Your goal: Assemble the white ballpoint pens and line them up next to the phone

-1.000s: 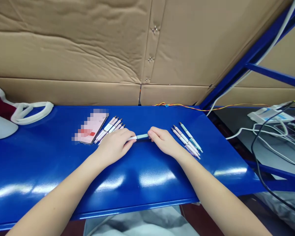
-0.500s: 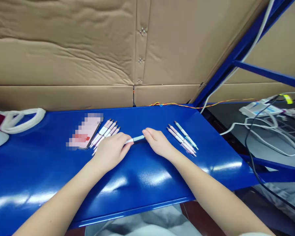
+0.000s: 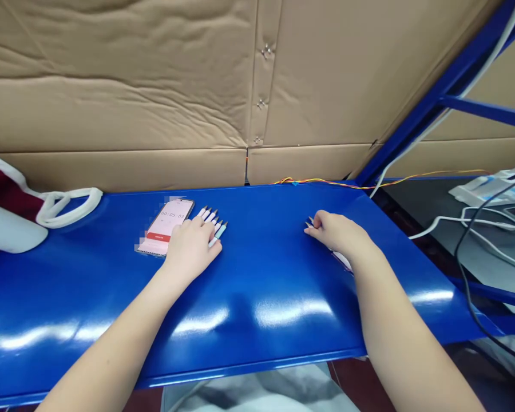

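Observation:
My left hand lies on a row of white and pink pens on the blue table, just right of a phone. Its fingers are curled and close together. A teal pen sticks out between thumb and forefinger at the right end of the row. My right hand rests further right, fingers curled over a second pile of pens. Only the tips of those pens and a bit of white under the wrist show.
A phone with a timer screen lies left of the pen row. A white bag with loop handles sits at the far left. Cardboard backs the table. An orange wire, a blue frame post and loose cables are on the right.
Both hands held the teal pen between them at mid-table. My left hand has carried it left to the pen row. My right hand has moved right onto the other pile.

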### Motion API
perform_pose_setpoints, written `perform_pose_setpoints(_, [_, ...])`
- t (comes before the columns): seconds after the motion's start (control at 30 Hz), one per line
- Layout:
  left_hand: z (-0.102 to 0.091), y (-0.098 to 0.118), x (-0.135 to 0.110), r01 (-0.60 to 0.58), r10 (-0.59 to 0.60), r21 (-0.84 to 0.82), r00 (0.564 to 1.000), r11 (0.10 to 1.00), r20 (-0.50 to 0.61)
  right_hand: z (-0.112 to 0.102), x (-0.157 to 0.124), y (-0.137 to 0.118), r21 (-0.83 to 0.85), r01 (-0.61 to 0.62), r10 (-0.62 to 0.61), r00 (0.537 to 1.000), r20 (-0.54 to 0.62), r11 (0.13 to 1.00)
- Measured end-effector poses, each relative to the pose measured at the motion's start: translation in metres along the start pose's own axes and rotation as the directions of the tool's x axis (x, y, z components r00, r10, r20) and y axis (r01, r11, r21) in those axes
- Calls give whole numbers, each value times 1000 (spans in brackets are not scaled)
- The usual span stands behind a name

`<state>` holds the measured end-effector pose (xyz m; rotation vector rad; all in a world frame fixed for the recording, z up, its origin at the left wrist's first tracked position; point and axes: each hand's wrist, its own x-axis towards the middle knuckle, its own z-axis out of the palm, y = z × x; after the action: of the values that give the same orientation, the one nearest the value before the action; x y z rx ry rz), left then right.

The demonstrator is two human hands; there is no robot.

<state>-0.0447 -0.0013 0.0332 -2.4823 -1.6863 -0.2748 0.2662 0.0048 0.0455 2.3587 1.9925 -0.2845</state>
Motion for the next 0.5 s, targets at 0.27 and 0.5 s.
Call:
perform_pose_setpoints(0.27, [-2, 4, 0, 16, -18, -62, 1000, 998, -26, -6, -9, -16, 191, 59, -36, 992, -120, 980])
perform_pose_setpoints(0.5, [-9, 35, -13, -145, 99, -559, 989, 817, -112, 10, -41, -73, 989, 124, -258, 961, -101, 78])
